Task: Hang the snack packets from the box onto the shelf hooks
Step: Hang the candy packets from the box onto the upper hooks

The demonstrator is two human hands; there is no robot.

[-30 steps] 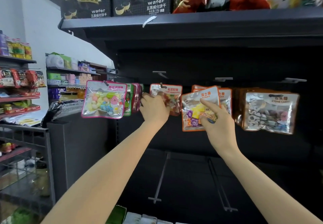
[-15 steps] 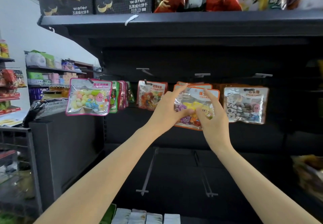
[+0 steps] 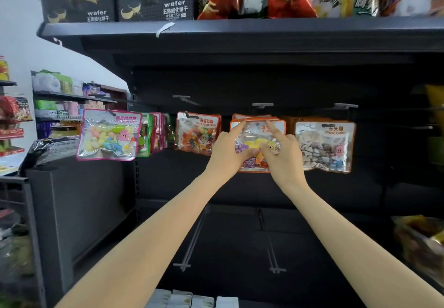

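Both grips on the same orange-edged packet (image 3: 249, 139): left hand (image 3: 228, 152) and right hand (image 3: 282, 152) pinch it at the lower middle w/ thumbs, index fingers stretched up to the top corners. Packet's up at hook level, in front of other orange packets already hanging, under the middle hook (image 3: 262, 105). Can't tell if the hang hole is on the prong yet, fingers cover that bit.

Risks imo: if hole isn't seated and I release, it drops to the lower shelf. Pushing too hard could shove the packets behind back or knock them off. Film's slick, pinch is low, so the top could fold over and miss the prong. Stone-candy packet (image 3: 324, 145) sits just beside my right hand, jelly-bean packet (image 3: 197, 133) by my left; an elbow swing could bump either.
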